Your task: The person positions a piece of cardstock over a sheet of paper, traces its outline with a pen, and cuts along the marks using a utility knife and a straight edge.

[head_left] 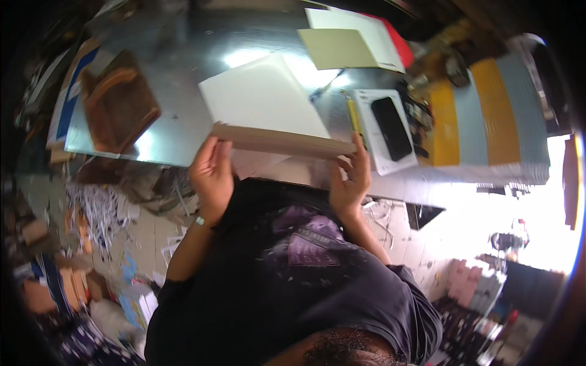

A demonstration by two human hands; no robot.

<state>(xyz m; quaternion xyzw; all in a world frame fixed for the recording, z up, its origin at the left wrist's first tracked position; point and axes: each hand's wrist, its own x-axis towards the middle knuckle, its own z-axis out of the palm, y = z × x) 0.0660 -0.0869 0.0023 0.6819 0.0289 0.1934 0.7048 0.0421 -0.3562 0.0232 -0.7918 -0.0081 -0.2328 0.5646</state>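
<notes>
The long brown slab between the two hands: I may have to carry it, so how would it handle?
Probably fairly stiff: the brown slab looks nearly straight between the left hand and right hand at its ends. It seems unlikely to roll, being long and flat-sided.

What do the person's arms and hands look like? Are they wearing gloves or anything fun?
No gloves: the left hand and right hand are both bare. The left wrist has what looks like a wristwatch, with a small pale face and a dark band. The right wrist looks bare. The forearms are uncovered below the black T-shirt's short, loose sleeves.
</notes>
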